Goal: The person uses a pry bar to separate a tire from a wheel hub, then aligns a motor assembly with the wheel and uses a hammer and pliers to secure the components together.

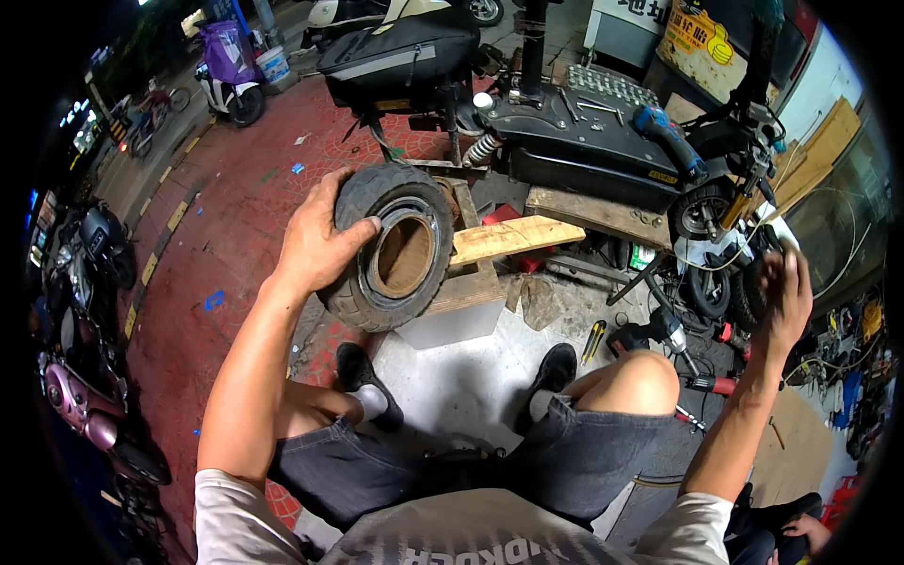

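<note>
My left hand (320, 231) grips a small black scooter tire (428, 287) by its upper left side, thumb against the sidewall and fingers over the tread. The tire stands tilted with a metal rim inside, and brown wood shows through its hollow middle. It rests against a wooden stand (466, 290), with a pale plank (518, 238) sticking out to the right. My right hand (786, 297) is raised far to the right, near the small tires and a thin hose. Its fingers are slightly bent and apart, and I see nothing in them.
Ahead stands a scooter (584, 151) with a blue power tool (669, 141) and wrenches on its deck. An impact wrench (667, 330) and a yellow-black cutter (593, 341) lie right of my feet. Parked motorbikes (89, 395) line the left. Another person's hand (808, 532) shows at lower right.
</note>
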### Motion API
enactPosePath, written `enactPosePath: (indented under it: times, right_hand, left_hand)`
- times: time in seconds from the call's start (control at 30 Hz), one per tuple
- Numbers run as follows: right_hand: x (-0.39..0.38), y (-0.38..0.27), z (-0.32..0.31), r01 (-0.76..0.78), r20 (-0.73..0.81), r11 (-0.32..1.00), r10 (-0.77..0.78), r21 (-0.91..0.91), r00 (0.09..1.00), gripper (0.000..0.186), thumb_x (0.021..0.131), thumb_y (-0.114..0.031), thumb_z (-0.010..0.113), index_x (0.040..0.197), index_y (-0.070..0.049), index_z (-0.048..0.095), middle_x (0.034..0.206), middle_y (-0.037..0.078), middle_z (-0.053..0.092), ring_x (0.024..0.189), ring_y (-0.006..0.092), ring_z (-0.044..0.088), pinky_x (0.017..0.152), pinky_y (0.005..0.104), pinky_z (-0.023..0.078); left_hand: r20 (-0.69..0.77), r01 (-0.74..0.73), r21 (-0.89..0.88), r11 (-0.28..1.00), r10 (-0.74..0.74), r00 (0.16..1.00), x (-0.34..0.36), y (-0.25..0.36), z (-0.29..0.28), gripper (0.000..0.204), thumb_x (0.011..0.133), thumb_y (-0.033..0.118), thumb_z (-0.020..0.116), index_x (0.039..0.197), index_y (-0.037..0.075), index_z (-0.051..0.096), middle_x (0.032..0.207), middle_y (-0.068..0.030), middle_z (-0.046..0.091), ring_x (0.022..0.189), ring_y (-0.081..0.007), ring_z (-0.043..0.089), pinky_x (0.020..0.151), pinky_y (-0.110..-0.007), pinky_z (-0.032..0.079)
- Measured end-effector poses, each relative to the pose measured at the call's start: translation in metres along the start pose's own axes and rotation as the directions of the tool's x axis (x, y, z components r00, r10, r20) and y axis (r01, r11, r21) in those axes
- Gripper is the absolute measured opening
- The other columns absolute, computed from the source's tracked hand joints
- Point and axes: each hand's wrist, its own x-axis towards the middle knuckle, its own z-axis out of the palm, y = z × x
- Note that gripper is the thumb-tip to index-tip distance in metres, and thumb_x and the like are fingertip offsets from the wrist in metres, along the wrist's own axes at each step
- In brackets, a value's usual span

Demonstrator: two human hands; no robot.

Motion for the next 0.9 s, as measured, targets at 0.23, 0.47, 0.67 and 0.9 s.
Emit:
enactPosePath:
  times: [0.23,0.47,0.67,0.9]
  right_hand:
    - [0.003,-0.090,0.213,0.100,0.662,0.992,-0.028,-0.071,0.749,0.032,0.109,-0.025,0.073,0.132,-0.003,0.076,0.102,0.004,0.076,0.089,0.0108,0.068,0.081,0.0285,0.056]
    - [-0.045,0.025,0.310,0.321,0.858,0.834,0.301,-0.448,0.416,0.056,0.099,-0.049,0.079,0.133,-0.004,0.075,0.120,0.029,0.078,0.118,0.0451,0.075,0.102,0.0542,0.057]
    - [-0.029,0.040,0.369,0.185,0.817,0.876,0.312,-0.445,0.484,0.061,0.098,-0.056,0.079,0.126,-0.001,0.078,0.114,0.028,0.079,0.112,0.0461,0.076,0.099,0.0521,0.057]
    - [-0.025,0.055,0.445,0.184,0.809,0.927,0.175,-0.327,0.561,0.059,0.103,-0.053,0.072,0.122,0.004,0.073,0.116,0.032,0.076,0.117,0.0508,0.071,0.102,0.0548,0.054]
  left_hand:
    - [0.022,0.217,-0.249,0.944,-0.218,0.976,-0.013,-0.043,-0.025,0.090,0.085,0.044,0.094,0.148,-0.002,0.050,0.129,-0.0219,0.066,0.121,-0.0297,0.068,0.107,-0.041,0.054]
    - [0.041,0.332,-0.253,0.909,-0.333,0.942,-0.029,-0.056,-0.038,0.099,0.085,0.048,0.093,0.153,-0.005,0.044,0.131,-0.0314,0.070,0.123,-0.0382,0.072,0.107,-0.047,0.056]
    - [0.111,0.383,-0.208,0.900,-0.367,0.924,-0.022,-0.053,-0.045,0.104,0.088,0.051,0.089,0.163,-0.006,0.043,0.142,-0.0334,0.070,0.135,-0.0408,0.070,0.117,-0.047,0.052]
    - [0.177,0.424,-0.018,0.905,-0.414,0.893,-0.017,-0.029,-0.057,0.089,0.092,0.052,0.084,0.154,-0.004,0.053,0.132,-0.0314,0.076,0.129,-0.0422,0.074,0.112,-0.048,0.055]
